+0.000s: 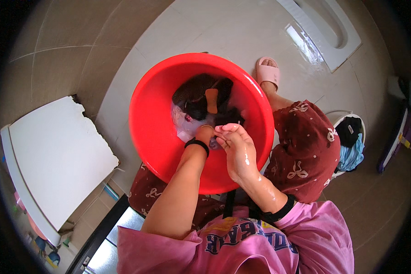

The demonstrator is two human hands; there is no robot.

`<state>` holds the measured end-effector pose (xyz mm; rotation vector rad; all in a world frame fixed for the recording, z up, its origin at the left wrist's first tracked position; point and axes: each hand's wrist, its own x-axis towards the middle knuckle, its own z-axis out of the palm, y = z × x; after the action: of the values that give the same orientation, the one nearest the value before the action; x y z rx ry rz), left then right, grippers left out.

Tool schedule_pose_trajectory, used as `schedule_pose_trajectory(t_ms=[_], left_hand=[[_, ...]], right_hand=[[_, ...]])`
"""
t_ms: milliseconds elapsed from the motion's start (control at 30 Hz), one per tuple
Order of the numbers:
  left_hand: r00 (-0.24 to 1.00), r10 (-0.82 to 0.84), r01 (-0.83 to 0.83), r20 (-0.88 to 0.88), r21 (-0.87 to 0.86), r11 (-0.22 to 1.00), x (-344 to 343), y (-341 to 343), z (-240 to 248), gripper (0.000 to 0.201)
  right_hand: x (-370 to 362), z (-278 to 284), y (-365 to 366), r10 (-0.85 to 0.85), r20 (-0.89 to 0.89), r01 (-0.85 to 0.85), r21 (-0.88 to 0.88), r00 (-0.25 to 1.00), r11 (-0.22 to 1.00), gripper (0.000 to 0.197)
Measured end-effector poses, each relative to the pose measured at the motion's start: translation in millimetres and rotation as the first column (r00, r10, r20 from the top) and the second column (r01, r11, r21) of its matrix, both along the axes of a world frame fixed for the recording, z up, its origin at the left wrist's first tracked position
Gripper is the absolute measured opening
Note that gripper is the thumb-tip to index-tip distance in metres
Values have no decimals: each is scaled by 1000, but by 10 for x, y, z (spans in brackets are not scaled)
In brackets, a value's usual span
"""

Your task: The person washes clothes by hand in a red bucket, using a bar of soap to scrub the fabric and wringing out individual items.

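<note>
Both forearms come up from the bottom of the view and meet over the near side of the basin. The left hand is bent down at the wrist, fingers out of sight inside the basin, a black band around the wrist. The right hand sits just beside it, touching, loosely curled with fingertips pointing toward the left hand; its back glistens wet. The right forearm is wet too, angled in from the right. The left forearm runs straighter up toward the basin. Whether either hand clasps anything cannot be told.
</note>
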<state>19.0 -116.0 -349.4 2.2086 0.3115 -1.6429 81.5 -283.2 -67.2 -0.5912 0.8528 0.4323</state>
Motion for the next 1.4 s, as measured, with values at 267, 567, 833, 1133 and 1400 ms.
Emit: schedule_pose_trajectory(t_ms=[267,567,833,1133,1400], left_hand=[[885,-355,328,-302,-137,935,525,21,932,36],[764,644,-479,-26,-692,540,627,59,3787,19],[137,990,-308,-29,-951,15,716,326,4285,3],[-66,998,-152,8,-988,-2,395,11,3622,8],[648,752,-454,123,-730,511,-443,-226,3415,20]], right_hand=[[-88,-379,205,323,293,-181,-423,900,888,49],[-223,-311,350,947,264,-341,-886,183,313,60],[-232,-260,391,739,441,-547,-498,509,673,30],[-327,-623,380,373,149,-350,-157,916,923,34],[-290,-319,292,262,256,-333,292,931,897,24]])
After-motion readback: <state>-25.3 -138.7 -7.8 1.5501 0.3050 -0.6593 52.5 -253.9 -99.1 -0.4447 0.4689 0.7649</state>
